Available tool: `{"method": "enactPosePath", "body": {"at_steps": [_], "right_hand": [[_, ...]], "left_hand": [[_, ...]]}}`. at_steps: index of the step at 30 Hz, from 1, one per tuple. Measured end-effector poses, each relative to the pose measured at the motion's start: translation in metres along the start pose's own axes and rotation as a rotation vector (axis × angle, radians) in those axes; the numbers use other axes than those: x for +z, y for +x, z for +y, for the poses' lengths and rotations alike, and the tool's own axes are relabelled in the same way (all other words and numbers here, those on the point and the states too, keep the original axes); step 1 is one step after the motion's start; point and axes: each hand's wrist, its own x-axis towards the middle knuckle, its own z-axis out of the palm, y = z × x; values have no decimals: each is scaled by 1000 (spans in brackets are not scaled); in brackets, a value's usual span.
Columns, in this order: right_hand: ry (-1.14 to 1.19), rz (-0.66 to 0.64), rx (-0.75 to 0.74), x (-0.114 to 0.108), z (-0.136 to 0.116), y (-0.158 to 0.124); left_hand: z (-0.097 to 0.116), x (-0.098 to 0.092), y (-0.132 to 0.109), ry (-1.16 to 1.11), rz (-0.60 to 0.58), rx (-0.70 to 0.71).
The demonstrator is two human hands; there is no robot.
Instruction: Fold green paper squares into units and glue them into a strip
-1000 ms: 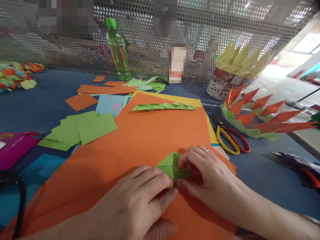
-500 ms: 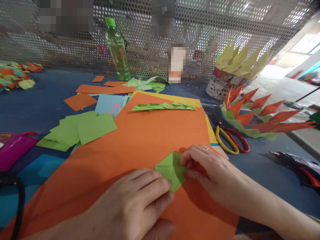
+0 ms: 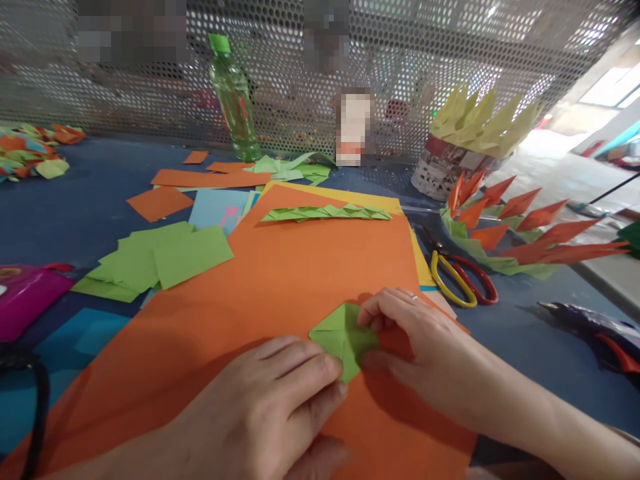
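Note:
A small green sheet of paper, with crease lines across it, lies on a large orange sheet. My left hand presses its fingertips on the lower left edge of the green paper. At the paper's right corner, my right hand has its curled fingers on the upper side and its thumb by the lower edge. A ring shows on one finger of that hand. Farther up the orange sheet lies a folded green paper strip with a zigzag pattern.
Green paper squares are piled at left, near a magenta pouch. Scissors, a glue gun and an orange-and-green paper crown lie at right. A green bottle and a yellow paper crown stand by the perforated metal panel.
My right thumb has shifted slightly left and down along the green paper's edge, and its fingers have edged left. My left hand stays in place.

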Motion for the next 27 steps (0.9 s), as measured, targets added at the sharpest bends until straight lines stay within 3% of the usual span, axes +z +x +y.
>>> {"method": "enactPosePath", "body": {"at_steps": [5, 8, 10, 16, 20, 23, 27], "right_hand": [[48, -42, -39, -8, 13, 1], [147, 6, -61, -9, 19, 6], [190, 57, -88, -7, 20, 8], [40, 61, -10, -5, 15, 6], [88, 119, -20, -4, 12, 3], [163, 95, -100, -7, 10, 3], [244, -59, -256, -15, 7, 8]], "left_hand": [[-6, 3, 0, -20, -44, 26], [-6, 2, 1, -36, 27, 109], [-4, 1, 2, -6, 13, 30], [1, -1, 1, 20, 43, 37], [-1, 0, 2, 24, 69, 41], [-1, -1, 4, 21, 95, 25], [1, -7, 9, 15, 133, 65]]}}
